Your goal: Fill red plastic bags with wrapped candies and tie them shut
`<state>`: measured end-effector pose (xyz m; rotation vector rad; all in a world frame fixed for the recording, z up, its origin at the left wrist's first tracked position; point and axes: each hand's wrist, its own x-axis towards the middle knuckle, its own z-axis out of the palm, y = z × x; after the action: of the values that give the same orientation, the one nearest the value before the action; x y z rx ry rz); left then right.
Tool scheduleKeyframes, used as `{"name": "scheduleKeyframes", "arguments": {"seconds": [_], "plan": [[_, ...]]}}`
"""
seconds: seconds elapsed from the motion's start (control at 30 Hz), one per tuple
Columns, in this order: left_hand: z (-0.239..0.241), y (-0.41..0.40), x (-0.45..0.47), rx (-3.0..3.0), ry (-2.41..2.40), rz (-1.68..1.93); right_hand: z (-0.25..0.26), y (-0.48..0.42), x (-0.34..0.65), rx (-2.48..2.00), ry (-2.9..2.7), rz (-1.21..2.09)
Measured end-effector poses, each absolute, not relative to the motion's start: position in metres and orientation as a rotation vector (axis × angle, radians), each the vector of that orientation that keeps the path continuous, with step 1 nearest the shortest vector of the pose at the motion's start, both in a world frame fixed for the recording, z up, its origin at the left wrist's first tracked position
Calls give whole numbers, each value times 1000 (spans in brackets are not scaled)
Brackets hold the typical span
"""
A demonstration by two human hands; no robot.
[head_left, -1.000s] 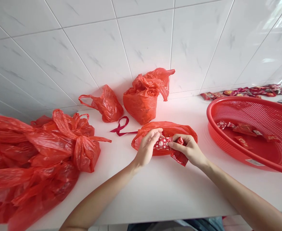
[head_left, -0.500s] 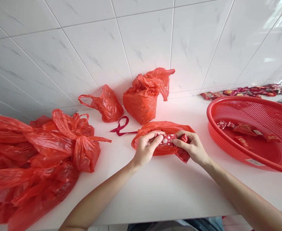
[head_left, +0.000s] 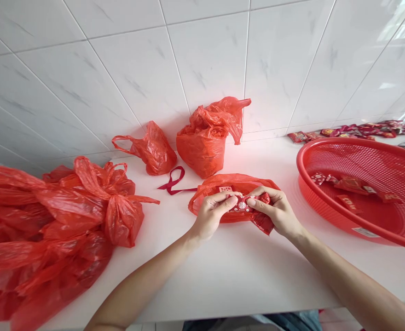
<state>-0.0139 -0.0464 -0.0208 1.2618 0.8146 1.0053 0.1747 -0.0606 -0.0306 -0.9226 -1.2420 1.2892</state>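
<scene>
The left hand (head_left: 207,217) and right hand (head_left: 279,214) pinched opposite ends of one white-dotted red packet (head_left: 242,205) above an open, filmy plastic bag (head_left: 251,180), partly blocking its mouth; the right also held a glossy red packet (head_left: 262,223). One flat ribbon (head_left: 170,186) curled left; two crinkled bags (head_left: 202,147) stood far, one perforated oval basket (head_left: 308,184) right.
</scene>
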Motion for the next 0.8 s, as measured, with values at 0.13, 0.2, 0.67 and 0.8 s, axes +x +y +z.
{"name": "scheduleKeyframes", "arguments": {"seconds": [0.13, 0.2, 0.67, 0.8], "plan": [[-25, -46, -11, 1120, 776, 1001, -31, -59, 174, -887, -1181, 1351], [-25, -46, -11, 1098, 772, 994, -32, -58, 174, -870, -1155, 1387], [-12, -48, -14, 1297, 762, 924, -32, -56, 174, -842, -1009, 1536], [-13, -47, -15, 1290, 765, 921, -30, -56, 173, -840, -989, 1560]]}}
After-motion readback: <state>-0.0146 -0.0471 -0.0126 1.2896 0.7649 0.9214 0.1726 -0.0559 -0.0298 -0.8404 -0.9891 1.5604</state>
